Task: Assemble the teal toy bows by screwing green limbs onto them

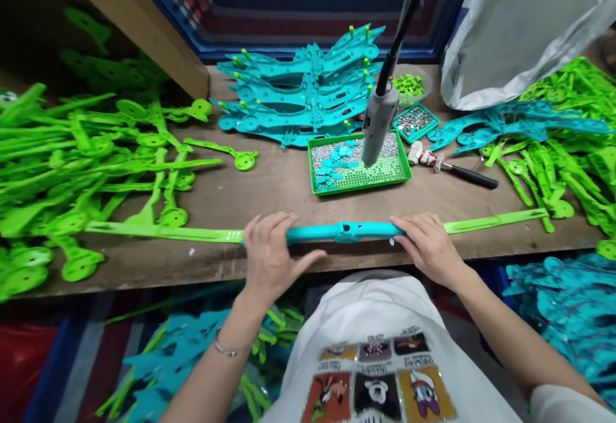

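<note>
A long, slightly curved plastic piece shaped like a toy bow, with a turquoise middle [317,233] and a lime-green arm on each side, lies across the front of the bench. My left hand [269,250] is over the left joint, its fingers curled over the top and its thumb stretched out to the right. At the right joint, my right hand [423,243] grips the piece between thumb and fingers. The left green arm [163,233] and the right green arm [495,221] reach outward past my hands. A small white bit shows by my right thumb.
An electric screwdriver [380,121] hangs over a green tray [360,185] of screws and small turquoise parts. A black-handled hammer [466,174] lies to its right. Turquoise pieces [308,89] are stacked behind; green parts [96,153] heap at left, more at right.
</note>
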Tool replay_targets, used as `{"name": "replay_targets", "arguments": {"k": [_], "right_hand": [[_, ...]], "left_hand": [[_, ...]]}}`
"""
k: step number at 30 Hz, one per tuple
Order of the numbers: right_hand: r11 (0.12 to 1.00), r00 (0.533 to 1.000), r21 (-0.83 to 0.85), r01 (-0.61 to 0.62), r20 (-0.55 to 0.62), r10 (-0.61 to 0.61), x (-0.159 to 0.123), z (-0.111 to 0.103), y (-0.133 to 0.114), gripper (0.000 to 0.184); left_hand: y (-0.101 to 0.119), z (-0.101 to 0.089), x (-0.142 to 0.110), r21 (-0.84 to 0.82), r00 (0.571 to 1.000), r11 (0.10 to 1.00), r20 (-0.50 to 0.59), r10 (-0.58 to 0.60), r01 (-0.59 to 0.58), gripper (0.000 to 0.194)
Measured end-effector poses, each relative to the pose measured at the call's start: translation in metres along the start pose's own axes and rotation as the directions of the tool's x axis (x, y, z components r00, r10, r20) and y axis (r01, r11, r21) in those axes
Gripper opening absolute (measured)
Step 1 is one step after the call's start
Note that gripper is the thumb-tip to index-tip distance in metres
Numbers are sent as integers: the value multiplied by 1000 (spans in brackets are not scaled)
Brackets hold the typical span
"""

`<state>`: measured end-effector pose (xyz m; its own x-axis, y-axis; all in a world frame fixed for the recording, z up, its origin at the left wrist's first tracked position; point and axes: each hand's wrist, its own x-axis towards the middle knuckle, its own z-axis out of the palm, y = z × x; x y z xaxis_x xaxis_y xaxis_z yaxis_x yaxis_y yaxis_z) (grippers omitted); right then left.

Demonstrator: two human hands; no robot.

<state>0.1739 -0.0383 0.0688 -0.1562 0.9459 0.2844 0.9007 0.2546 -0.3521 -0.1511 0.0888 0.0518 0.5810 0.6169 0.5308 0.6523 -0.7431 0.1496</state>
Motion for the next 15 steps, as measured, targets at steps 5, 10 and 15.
{"name": "replay_targets", "arguments": {"k": [5,10,15], "right_hand": [[1000,998,17,5,-60,-4,-4,5,-3,34],[1000,994,21,0,-107,2,-8,8,-6,31],[999,993,5,37,-115,-36,-16,8,-2,34]], "left_hand": [[81,4,49,-136,983,978,81,167,-155,51],[102,19,66,-201,962,956,131,242,-213,16],[86,7,54,-218,975,958,82,207,-185,29]]}}
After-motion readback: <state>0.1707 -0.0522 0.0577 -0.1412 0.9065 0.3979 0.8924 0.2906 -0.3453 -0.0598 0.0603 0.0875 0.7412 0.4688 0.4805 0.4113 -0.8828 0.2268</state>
